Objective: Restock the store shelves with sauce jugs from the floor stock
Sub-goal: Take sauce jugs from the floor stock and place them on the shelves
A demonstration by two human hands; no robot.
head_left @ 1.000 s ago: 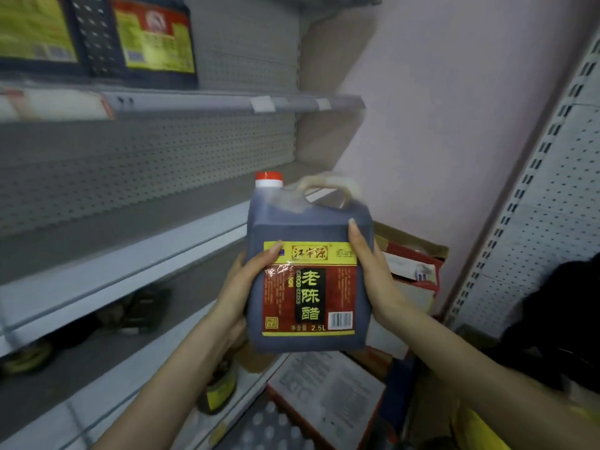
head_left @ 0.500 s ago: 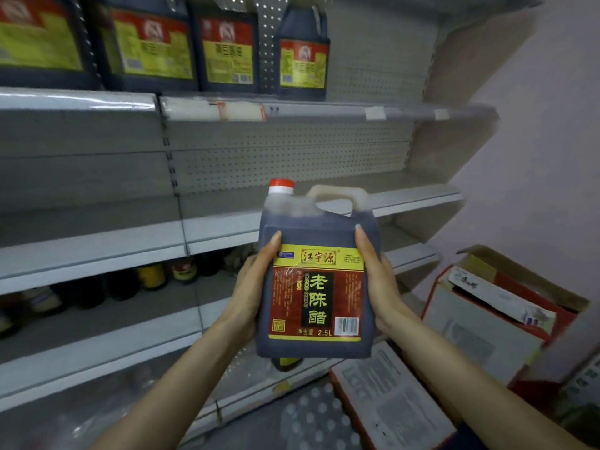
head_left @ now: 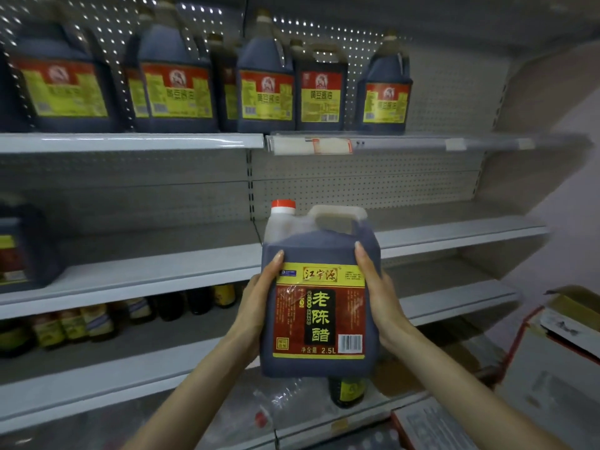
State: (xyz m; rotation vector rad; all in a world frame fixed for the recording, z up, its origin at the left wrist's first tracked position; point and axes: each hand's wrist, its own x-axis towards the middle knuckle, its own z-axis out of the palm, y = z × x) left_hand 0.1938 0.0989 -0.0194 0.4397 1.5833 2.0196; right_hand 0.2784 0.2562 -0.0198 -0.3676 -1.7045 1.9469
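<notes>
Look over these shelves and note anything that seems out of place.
Clear crumpled plastic lies loose on the lowest shelf, below the held jug; it looks like discarded wrapping, not stock.

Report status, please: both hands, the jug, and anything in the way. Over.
Left hand, right hand grip vinegar jug by its sides. Jug upright, in the air before middle shelf. Nothing seen between them.

A shop: pegboard-backed metal shelves (head_left: 130,142) hold rows of labelled sauce jugs (head_left: 177,86), with a price strip (head_left: 311,146).
</notes>
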